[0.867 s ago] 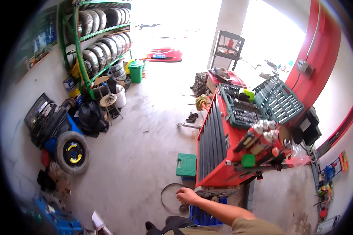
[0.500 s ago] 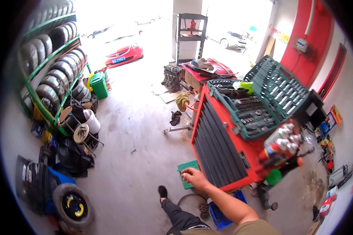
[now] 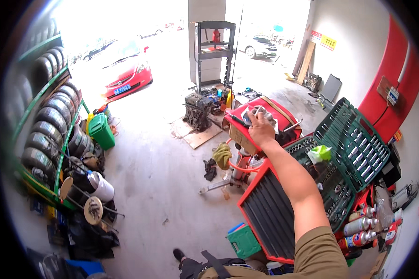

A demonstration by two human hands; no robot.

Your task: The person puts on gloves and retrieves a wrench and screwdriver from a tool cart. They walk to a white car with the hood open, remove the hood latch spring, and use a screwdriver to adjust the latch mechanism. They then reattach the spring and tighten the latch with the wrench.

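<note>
My right arm stretches far forward over the red tool cabinet (image 3: 251,204). At its end my right hand (image 3: 261,130) is down on a crumpled grey thing (image 3: 266,114), which lies on a red-covered box (image 3: 284,108). Its fingers are bent and closed; what they grip is mostly hidden under the hand. A dark slim object (image 3: 239,121) lies at the fingertips. Beside my forearm, on the cabinet top, a green socket set case (image 3: 347,156) stands open with rows of sockets. A bright green-and-white packet (image 3: 319,154) rests in it. My left hand is out of view.
Spray cans (image 3: 358,226) stand at the cabinet's right side. Beyond the box are an engine block (image 3: 198,111) on cardboard and a black press frame (image 3: 214,53). Metal stand legs (image 3: 216,187) jut across the floor. Tyre racks (image 3: 51,111), a white bucket (image 3: 101,187) and a stool (image 3: 93,210) line the left.
My right hand has moved from low beside the cabinet, forward and up onto the grey thing on the red-covered box. The view has turned and come closer to that box.
</note>
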